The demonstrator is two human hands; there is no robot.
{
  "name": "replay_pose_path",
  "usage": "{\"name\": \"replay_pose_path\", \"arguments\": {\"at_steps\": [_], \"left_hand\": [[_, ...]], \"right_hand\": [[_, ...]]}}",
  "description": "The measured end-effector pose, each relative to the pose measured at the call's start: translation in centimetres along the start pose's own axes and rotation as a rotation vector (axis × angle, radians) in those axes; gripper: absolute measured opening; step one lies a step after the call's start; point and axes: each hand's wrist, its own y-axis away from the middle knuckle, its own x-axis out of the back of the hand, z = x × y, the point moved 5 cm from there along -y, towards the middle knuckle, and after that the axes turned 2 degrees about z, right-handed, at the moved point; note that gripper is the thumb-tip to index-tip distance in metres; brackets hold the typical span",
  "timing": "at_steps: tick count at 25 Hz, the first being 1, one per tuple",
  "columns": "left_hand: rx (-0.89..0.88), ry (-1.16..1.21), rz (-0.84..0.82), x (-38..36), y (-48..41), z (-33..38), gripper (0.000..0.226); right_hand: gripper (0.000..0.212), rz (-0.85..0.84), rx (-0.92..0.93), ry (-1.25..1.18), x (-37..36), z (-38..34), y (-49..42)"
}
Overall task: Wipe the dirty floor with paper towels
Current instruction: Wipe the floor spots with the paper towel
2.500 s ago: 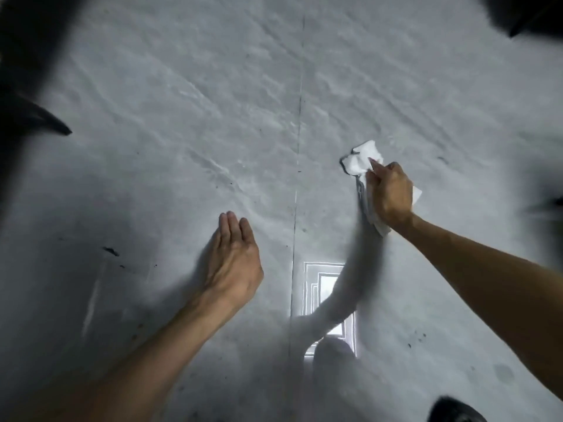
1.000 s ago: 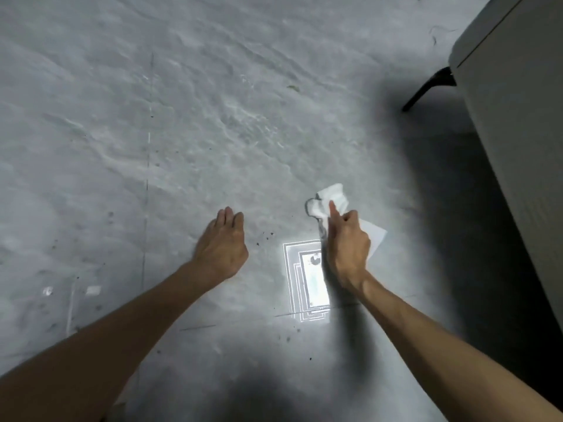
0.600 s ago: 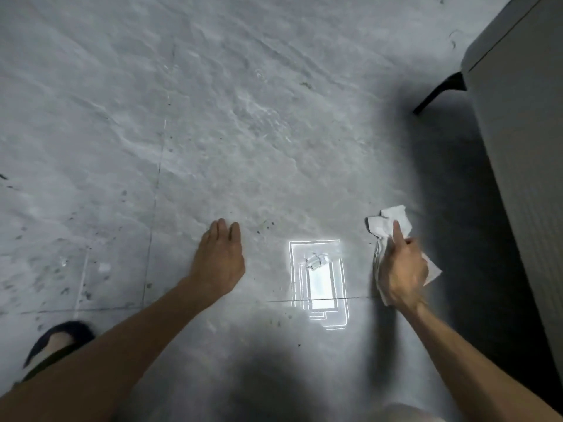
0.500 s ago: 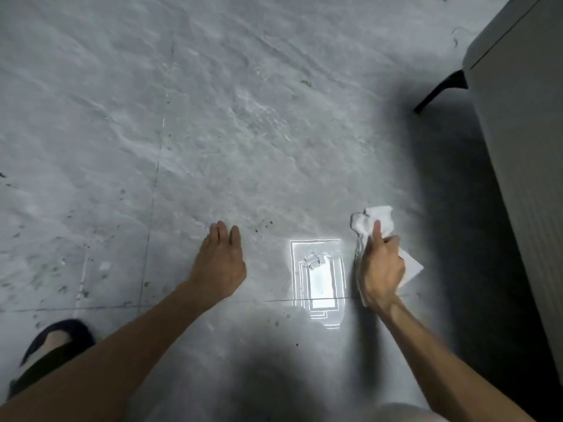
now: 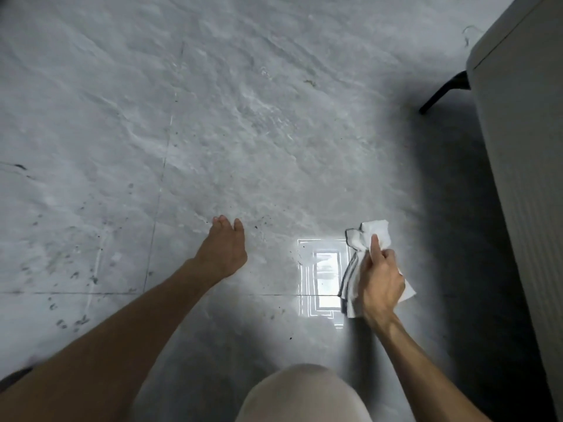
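Note:
A crumpled white paper towel (image 5: 367, 236) lies pressed on the grey marble floor (image 5: 243, 132), right of centre. My right hand (image 5: 380, 281) grips the towel with curled fingers, thumb laid along its top. My left hand (image 5: 225, 248) rests flat on the floor to the left, fingers straight and together, holding nothing. Dark specks and smudges (image 5: 76, 269) dot the tiles at the left, with several specks (image 5: 262, 223) just past my left fingertips.
A pale sofa or cabinet side (image 5: 524, 147) fills the right edge, with a black slanted leg (image 5: 441, 92) under it and deep shadow beside it. A bright light reflection (image 5: 323, 281) glares on the tile left of the towel. My knee (image 5: 301, 394) shows at the bottom.
My right hand and towel slid right, then back left, and now lie just right of the reflection. The view drew in a little. My left hand stayed planted.

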Motion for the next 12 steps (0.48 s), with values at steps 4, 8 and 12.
{"name": "replay_pose_path", "arguments": {"at_steps": [4,8,12], "left_hand": [[-0.026,-0.104,-0.014,-0.2,0.4,-0.3,0.063],[-0.120,-0.045,-0.010,-0.4,0.9,-1.3,0.067],[-0.119,0.243,0.018,0.7,1.6,-3.6,0.070]], "right_hand": [[0.051,-0.004,0.016,-0.015,-0.9,-3.4,-0.1],[0.061,-0.028,0.118,0.100,-2.4,-10.0,0.0],[0.060,0.064,0.428,0.101,-4.5,-18.8,0.4]]}}
